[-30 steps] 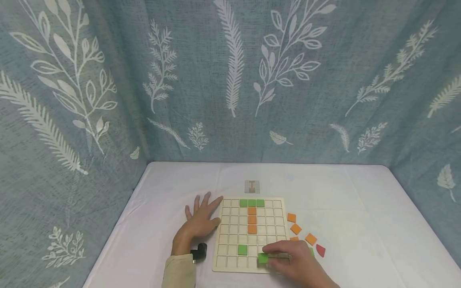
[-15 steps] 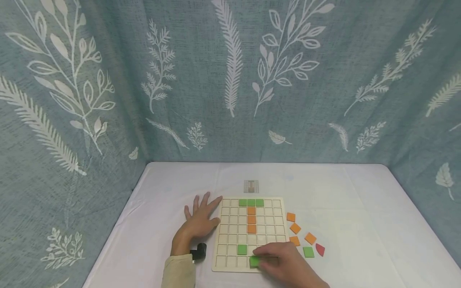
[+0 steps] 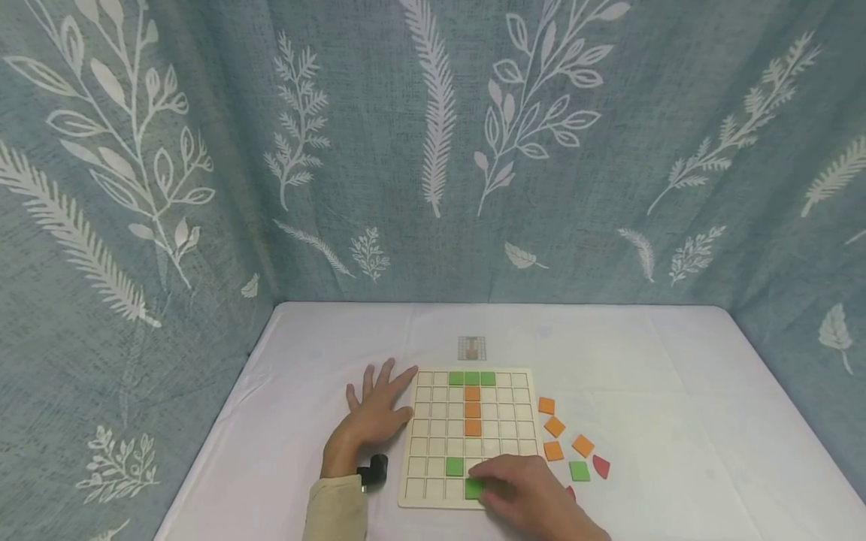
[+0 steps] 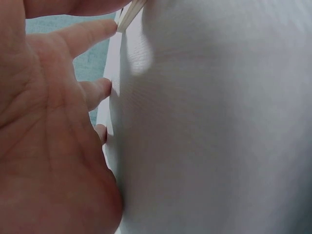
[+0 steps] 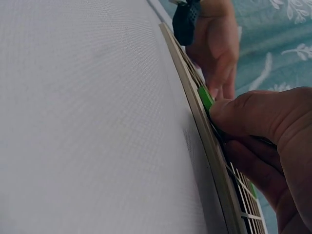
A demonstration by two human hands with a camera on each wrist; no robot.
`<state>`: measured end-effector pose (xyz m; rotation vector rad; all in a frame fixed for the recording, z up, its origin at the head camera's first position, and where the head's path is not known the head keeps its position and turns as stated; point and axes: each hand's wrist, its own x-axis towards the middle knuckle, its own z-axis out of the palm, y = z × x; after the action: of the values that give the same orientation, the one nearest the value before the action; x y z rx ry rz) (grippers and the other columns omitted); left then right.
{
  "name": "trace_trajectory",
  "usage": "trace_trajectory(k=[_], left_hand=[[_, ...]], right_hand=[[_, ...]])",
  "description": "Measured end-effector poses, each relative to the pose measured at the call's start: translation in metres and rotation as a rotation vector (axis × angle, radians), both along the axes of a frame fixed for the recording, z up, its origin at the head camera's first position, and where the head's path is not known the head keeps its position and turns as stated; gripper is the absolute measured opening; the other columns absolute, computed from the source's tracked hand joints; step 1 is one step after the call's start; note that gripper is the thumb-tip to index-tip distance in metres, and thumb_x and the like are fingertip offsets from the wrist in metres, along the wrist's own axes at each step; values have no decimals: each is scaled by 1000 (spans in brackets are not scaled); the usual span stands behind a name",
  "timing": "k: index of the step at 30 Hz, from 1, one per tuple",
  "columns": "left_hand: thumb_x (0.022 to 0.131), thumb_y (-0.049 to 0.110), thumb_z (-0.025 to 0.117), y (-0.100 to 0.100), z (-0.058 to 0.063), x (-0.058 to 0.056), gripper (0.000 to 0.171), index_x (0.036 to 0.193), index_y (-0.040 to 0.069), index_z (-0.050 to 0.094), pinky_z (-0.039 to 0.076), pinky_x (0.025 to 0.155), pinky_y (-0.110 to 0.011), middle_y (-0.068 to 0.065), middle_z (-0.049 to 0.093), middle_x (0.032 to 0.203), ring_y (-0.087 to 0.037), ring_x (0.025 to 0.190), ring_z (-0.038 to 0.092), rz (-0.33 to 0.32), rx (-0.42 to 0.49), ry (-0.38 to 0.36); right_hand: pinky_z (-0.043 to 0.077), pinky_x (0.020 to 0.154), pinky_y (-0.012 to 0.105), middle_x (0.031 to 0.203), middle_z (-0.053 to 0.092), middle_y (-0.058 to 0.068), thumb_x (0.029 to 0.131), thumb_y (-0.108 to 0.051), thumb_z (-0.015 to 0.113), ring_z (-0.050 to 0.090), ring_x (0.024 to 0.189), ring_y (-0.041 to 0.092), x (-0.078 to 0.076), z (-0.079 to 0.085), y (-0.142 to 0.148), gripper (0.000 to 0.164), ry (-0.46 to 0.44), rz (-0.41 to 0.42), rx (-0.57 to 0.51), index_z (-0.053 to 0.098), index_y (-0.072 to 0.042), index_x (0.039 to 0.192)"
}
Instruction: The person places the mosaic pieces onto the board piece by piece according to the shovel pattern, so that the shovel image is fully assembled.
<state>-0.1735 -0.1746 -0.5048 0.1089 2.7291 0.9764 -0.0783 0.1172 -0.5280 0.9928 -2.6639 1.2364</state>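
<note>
Right hand [image 3: 526, 492] pinches green square tile [image 3: 473, 489] on gridded board [image 3: 438, 429].
Left hand [image 3: 376, 413] splayed at ten o'clock; orange tiles [image 3: 554, 451] at three; right hand hides board's four o'clock corner.

Green square tile [image 3: 473, 489] at near row of pale gridded board [image 3: 473, 448]; seating hard to tell.
</note>
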Motion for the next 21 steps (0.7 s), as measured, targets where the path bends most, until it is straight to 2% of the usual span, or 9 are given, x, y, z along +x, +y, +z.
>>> trace_trajectory(k=[7,13,17,21], left_hand=[[94,17,66,0,2,0,76,167,19,48,-14,126,-82,-24,15,183,-54,168,-6,-1,11,2],[94,16,65,1,3,1,75,167,18,48,-14,126,-82,-24,15,183,-54,168,-6,-1,8,2],[94,17,66,1,2,1,75,167,19,48,-15,126,-82,-24,15,183,-54,168,-5,1,7,2],[95,16,66,1,1,1,75,167,19,48,-15,126,-81,-23,16,183,-53,169,-5,5,6,-1]], right_hand=[[63,90,25,112,82,-14,86,2,81,73,98,0,-1,4,2,38,34,0,13,83,-19,118],[61,92,18,111,84,-10,87,-1,85,77,100,5,-3,6,10,35,43,6,-52,83,-17,119],[58,91,12,107,85,-7,84,-2,89,80,100,9,-5,6,20,36,89,-7,-93,83,-15,117],[55,92,8,104,85,-8,77,1,92,81,98,8,-6,4,33,41,155,-57,-112,84,-16,114]])
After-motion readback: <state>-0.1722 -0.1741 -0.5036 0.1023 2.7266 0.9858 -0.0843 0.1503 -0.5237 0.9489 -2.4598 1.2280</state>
